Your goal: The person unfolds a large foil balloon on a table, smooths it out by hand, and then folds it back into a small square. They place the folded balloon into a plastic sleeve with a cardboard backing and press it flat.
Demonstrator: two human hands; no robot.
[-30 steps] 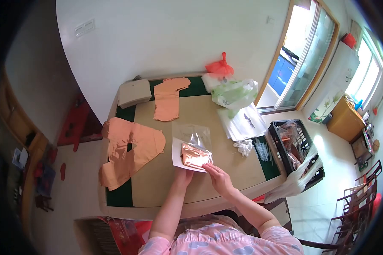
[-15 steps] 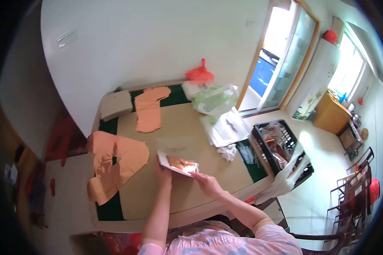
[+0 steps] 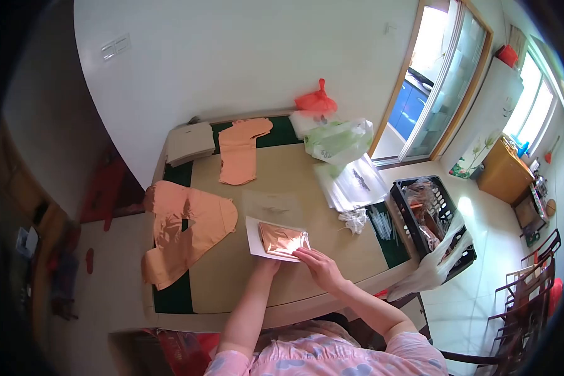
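A white card (image 3: 254,235) with a folded rose-gold foil balloon (image 3: 279,237) on top is tilted above the near part of the table. My left hand (image 3: 268,266) supports the card from below at its near left side, its fingers mostly hidden underneath. My right hand (image 3: 318,262) is closed at the near right corner, fingers lying over the shiny foil and gripping its edge. A clear plastic sleeve (image 3: 269,202) appears to lie flat just beyond the card. To the left is a large flat rose-gold foil balloon (image 3: 197,219), with a smaller flat foil piece (image 3: 238,156) farther back.
A stack of cards (image 3: 191,143) is at the back left. Toward the right lie a green-and-white plastic bag (image 3: 339,143), clear sleeves (image 3: 352,183), white strings (image 3: 354,220) and thin straws (image 3: 382,222). A black crate (image 3: 446,199) of packets stands beyond the right edge.
The card has tipped so more of the folded foil shows. My right hand has moved further over the foil, and my left has slid lower under the card. The whole view has shifted.
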